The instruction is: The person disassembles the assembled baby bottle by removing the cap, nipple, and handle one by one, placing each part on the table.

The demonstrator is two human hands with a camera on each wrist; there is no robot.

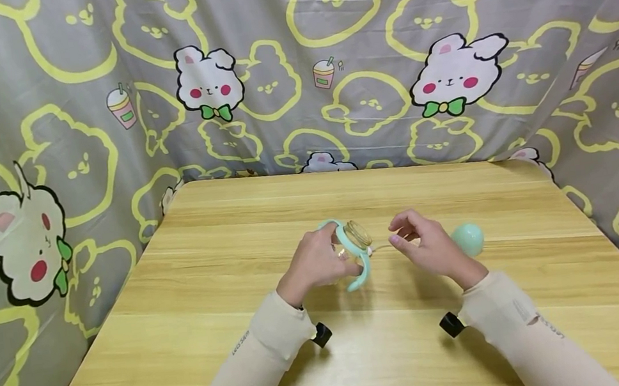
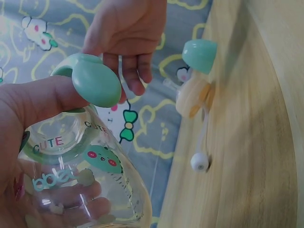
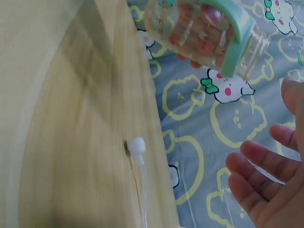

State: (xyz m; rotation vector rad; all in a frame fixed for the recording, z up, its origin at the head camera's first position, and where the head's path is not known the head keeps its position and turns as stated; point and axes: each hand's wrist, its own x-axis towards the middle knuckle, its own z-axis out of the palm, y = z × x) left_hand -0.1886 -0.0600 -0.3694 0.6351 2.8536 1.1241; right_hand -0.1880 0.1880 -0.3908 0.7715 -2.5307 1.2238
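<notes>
My left hand [image 1: 314, 260] grips a clear baby bottle [image 1: 358, 234] with a mint-green handle ring [image 2: 97, 83]. The bottle is tilted, its bare threaded neck pointing toward the right. Printed letters and a small green cartoon face mark its side in the left wrist view. My right hand [image 1: 429, 246] hovers a short way right of the neck, fingers loosely bent and holding nothing. On the table lies a nipple top [image 2: 190, 97] with an orange-yellow collar; its thin straw ends in a white weight [image 3: 137, 146]. In the head view the right hand largely hides that top.
A mint-green domed cap [image 1: 468, 239] stands on the table just beyond the right wrist. The wood-grain table [image 1: 223, 242] reaches back to a grey curtain [image 1: 265, 24] with cartoon prints, which also hangs along both sides.
</notes>
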